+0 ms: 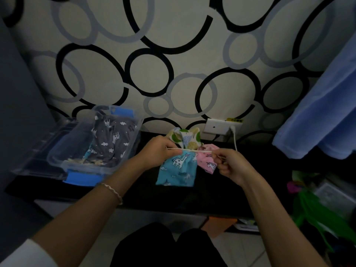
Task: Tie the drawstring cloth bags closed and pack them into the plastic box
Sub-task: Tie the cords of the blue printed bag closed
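1. The left hand point(157, 149) is closed around one end of the cord point(189, 150), knuckles up, just left of the blue bag point(177, 168).
2. The right hand point(229, 164) pinches the other end between thumb and fingertip, just right of the bag.
3. The cord runs taut and level between the two hands, across the bag's gathered neck; its long axis lies left to right, so tightening looks to call for pulling the hands apart.
4. The bag hangs below the cord over the dark bench point(173, 197), its patterned top flaring above.
5. A pink bag point(209, 162) lies just right of the blue one, partly behind the right hand.
6. The box point(123, 151) stands left of the blue bag, nearer the left hand, with a grey bag point(111, 141) inside.
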